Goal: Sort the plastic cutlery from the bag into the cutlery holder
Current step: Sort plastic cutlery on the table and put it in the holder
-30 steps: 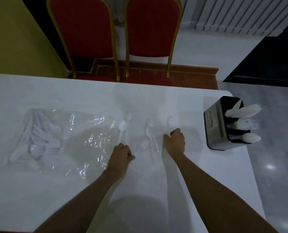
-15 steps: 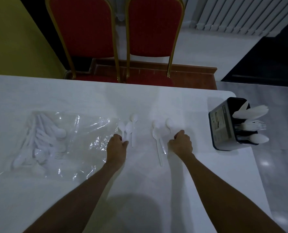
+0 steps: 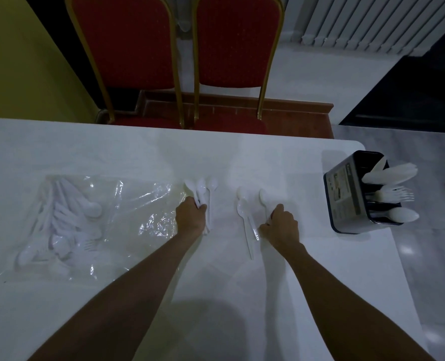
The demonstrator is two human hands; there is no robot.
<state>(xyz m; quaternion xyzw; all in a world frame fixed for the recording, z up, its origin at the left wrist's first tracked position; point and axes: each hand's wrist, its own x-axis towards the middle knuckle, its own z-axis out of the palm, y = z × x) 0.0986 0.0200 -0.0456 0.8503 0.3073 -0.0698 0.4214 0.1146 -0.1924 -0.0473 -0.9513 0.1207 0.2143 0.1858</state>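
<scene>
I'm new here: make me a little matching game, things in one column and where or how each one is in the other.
1 plastic bag
2 cutlery holder
3 left hand
4 chairs

A red, behind the table
B near the table's right edge
C grips a bundle of spoons
D lies flat on the left, cutlery inside

Pairs: 1-D, 2-B, 3-C, 4-A

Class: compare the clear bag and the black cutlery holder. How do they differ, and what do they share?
The bag is clear and lies flat; the cutlery holder is dark and stands boxlike. The bag's cutlery lies jumbled; the cutlery holder's is grouped by type. Both hold white plastic cutlery.
</scene>
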